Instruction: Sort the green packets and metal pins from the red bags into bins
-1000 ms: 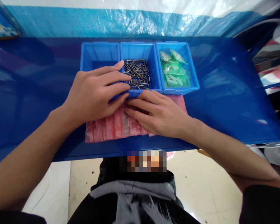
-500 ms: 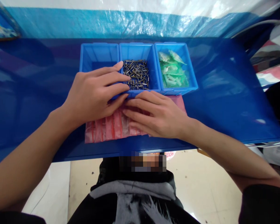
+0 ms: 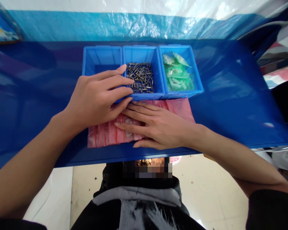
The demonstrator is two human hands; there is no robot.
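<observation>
Three blue bins stand side by side. The left bin (image 3: pixel 103 55) is partly behind my left hand (image 3: pixel 96 97), whose spread fingers rest over the front rim of the middle bin (image 3: pixel 160 75). Small metal rivet-like pins (image 3: pixel 140 75) fill the bottom of that middle bin. Green and clear plastic packets (image 3: pixel 179 72) lie in the right bin (image 3: pixel 198 76). In front of the bins is a row of overlapping pink plastic bags (image 3: pixel 103 135). My right hand (image 3: pixel 160 127) lies flat on these bags with its fingers apart.
The bins and bags are on a blue table (image 3: pixel 232 105), its front edge close to my body. Behind it hangs a white and light-blue sheet (image 3: pixel 86 27). Cloth and a cable are at the right; a picture-like item (image 3: pixel 2 32) is at the far left.
My right hand has moved a little left and toward me across the pink bags, its fingers now flatter and more spread. My left hand has stayed almost still.
</observation>
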